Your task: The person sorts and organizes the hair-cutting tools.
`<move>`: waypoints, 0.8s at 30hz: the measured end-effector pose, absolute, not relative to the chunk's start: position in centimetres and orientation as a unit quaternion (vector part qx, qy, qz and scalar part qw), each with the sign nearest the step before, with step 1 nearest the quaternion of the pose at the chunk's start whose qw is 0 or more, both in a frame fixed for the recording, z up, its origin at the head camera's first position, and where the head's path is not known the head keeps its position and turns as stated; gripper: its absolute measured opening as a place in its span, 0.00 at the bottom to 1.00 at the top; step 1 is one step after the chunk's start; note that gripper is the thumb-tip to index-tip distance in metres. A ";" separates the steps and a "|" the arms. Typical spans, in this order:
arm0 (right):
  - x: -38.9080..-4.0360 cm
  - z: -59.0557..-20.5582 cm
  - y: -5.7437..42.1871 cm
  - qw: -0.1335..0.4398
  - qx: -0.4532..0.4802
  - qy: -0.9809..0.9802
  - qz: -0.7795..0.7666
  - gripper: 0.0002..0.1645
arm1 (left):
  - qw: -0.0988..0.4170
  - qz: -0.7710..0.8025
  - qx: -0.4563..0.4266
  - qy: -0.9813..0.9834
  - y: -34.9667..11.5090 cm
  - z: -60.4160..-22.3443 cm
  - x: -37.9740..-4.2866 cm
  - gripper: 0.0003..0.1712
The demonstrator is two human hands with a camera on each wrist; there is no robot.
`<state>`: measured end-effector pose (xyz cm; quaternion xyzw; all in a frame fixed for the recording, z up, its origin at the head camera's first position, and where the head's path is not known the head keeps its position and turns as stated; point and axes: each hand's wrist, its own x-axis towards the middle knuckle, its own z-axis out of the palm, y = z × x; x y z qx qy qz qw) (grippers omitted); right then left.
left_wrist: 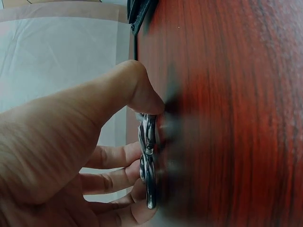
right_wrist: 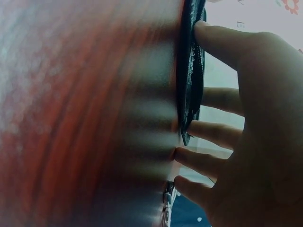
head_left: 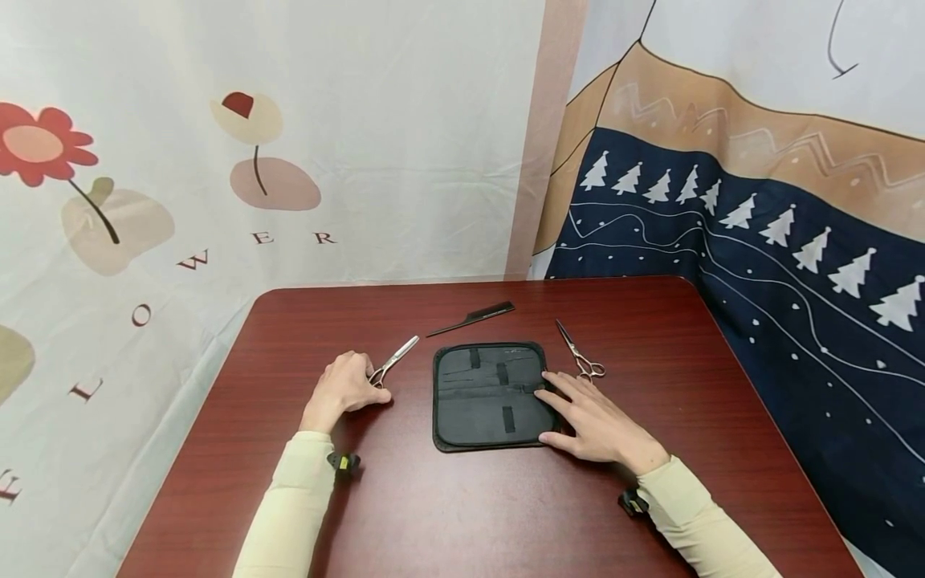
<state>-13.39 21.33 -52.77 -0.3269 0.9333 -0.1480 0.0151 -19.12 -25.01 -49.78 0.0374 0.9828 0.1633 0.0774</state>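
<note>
Silver metal scissors with ringed handles [head_left: 397, 355]: left of centre in the frame, at the red-brown wood-grain table [head_left: 462, 518]. My left hand [head_left: 345, 385] has its grip clamped on the rings, blades pointing up and right. My right hand [head_left: 598, 423]: fingers apart, spread along the right edge of the flat black zip-edged case [head_left: 462, 421], mid-frame. Judgement: best held by the rings, blades clear of skin; light right-hand pressure should suffice to steady the case.
</note>
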 end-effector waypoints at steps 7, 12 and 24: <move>-13.4 -52.8 21.3 0.018 -0.325 0.934 -0.150 0.43 | 0.069 0.154 0.049 0.984 -25.1 -49.8 -19.1 0.20; -13.4 -52.7 21.3 0.018 -0.325 0.933 -0.150 0.43 | 0.066 0.152 0.053 0.985 -25.1 -49.8 -19.1 0.22; -13.5 -52.8 21.3 0.015 -0.327 0.933 -0.148 0.43 | 0.043 0.148 0.061 0.986 -25.2 -50.3 -18.9 0.23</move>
